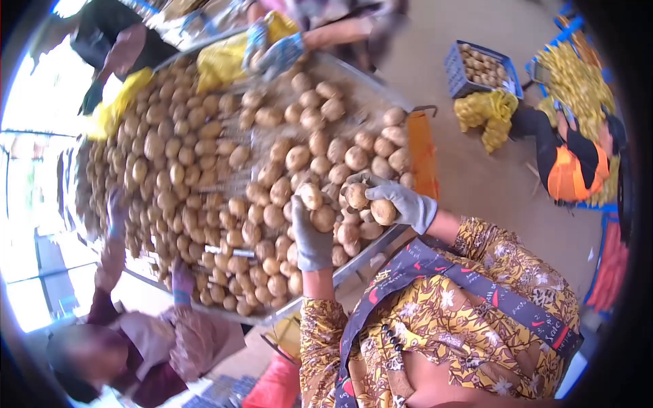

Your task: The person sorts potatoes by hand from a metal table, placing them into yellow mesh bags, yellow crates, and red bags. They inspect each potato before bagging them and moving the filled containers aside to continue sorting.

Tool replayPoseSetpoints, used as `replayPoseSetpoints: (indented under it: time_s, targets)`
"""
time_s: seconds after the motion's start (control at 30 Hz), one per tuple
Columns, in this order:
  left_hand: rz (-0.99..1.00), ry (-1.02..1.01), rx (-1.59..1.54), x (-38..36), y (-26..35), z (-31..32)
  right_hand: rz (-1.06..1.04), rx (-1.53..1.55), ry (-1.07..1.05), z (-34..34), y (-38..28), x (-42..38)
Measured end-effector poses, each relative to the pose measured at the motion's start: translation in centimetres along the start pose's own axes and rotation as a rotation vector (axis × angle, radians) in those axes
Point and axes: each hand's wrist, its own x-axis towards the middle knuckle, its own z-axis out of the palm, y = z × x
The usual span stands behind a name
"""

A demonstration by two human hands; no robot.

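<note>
Grey gloves cover both of my hands over the near end of a sorting table heaped with potatoes (297, 158). My left hand (313, 246) curls around two potatoes, one pale potato (311, 196) above a browner potato (322, 219). Close beside it, my right hand (407, 205) grips two more, an upper potato (356, 196) with dark marks and a lower round potato (383, 211). Below and around the hands lie many loose potatoes, some hidden by the gloves.
A metal rim (299, 307) borders the table, with an orange panel (423, 153) at its end. Co-workers' gloved hands (272, 54) hold a yellow bag (221, 64) opposite. A blue crate (462, 78) of potatoes stands on the floor near yellow net bags (486, 115) and a crouching person (575, 166).
</note>
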Motion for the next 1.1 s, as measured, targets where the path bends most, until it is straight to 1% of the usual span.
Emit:
replayPoseSetpoints:
  time_s: [0.03,0.1,0.13,0.17,0.23,0.27,0.3,0.37,0.4,0.43,0.5,0.53,0.57,0.63,0.67,0.7,0.73,0.77,0.83,0.87,0.9,0.97,1.03,1.07,1.1]
  targets:
    - [0.21,0.047,0.349,-0.6,-1.3,-2.7,-0.025,-0.121,-0.037,1.2,0.6,0.6]
    - [0.363,0.184,0.562,-4.7,-1.1,-1.0,0.075,-0.263,-0.074,3.3,1.1,0.9]
    - [0.25,0.204,0.598,-6.3,-1.4,-2.0,0.074,-0.448,-0.131,3.4,2.5,1.4]
    - [0.357,0.282,0.789,-8.4,-1.5,-0.8,0.15,-0.609,-0.142,4.6,3.0,1.2]
    - [0.407,0.332,0.879,-11.5,-1.7,-3.8,0.261,-0.714,-0.243,6.3,5.8,1.6]
    - [0.352,0.395,0.753,-13.1,-2.3,-5.0,0.342,-0.715,-0.28,7.7,5.9,1.1]
    - [0.356,0.46,0.74,-15.0,-2.4,-5.7,0.383,-0.716,-0.331,8.8,6.7,1.2]
    - [0.27,0.54,0.375,-18.5,-2.4,-7.8,0.517,-0.826,-0.413,12.3,8.4,1.5]
    - [0.27,0.577,0.316,-20.2,-2.9,-9.6,0.592,-0.861,-0.451,14.6,8.8,1.7]
    - [0.28,0.604,0.311,-21.0,-4.1,-10.2,0.605,-0.861,-0.478,14.3,10.2,2.1]
    - [0.276,0.645,-0.017,-24.3,-4.4,-14.2,0.731,-0.861,-0.669,15.8,15.7,3.6]
    - [0.312,0.687,-0.06,-25.8,-5.6,-17.0,0.716,-0.948,-0.723,17.2,17.7,4.1]
    - [0.307,0.747,-0.15,-27.2,-5.6,-18.4,0.672,-0.84,-0.735,16.0,22.9,4.4]
    - [0.294,0.715,-0.253,-30.4,-7.0,-24.1,0.82,-0.731,-0.675,17.9,28.3,4.9]
    - [0.313,0.773,-0.364,-31.2,-6.9,-26.1,0.818,-0.73,-0.678,18.6,31.1,5.2]
    - [0.329,0.831,-0.478,-32.1,-6.5,-27.8,1.019,-0.498,-0.605,19.2,34.0,5.6]
    - [0.295,0.893,-0.459,-33.3,-6.1,-29.1,1.205,-0.258,-0.523,19.9,35.9,5.8]
    - [0.343,0.87,-0.534,-34.2,-7.2,-33.0,1.205,-0.258,-0.522,20.9,36.1,5.8]
    - [0.46,0.831,-0.5,-35.2,-8.5,-37.4,1.122,-0.418,-0.528,22.4,35.4,5.5]
    - [0.361,1.051,-0.397,-35.7,-7.6,-36.3,1.12,-0.423,-0.587,21.5,36.2,5.8]
    - [0.247,1.24,-0.283,-35.3,-6.6,-34.3,1.048,-0.641,-0.588,21.7,34.6,5.3]
    - [0.304,1.245,0.0,-35.3,-7.5,-34.1,0.778,-0.869,-0.706,20.3,31.2,4.8]
    - [0.331,1.237,0.172,-34.5,-7.5,-32.7,0.371,-1.037,-0.779,17.7,28.3,4.1]
    - [0.339,1.229,0.276,-33.1,-7.0,-31.4,0.113,-1.16,-0.754,16.3,25.7,3.4]
    - [0.357,1.231,0.385,-31.9,-6.9,-30.1,-0.118,-1.194,-0.732,14.9,22.7,2.9]
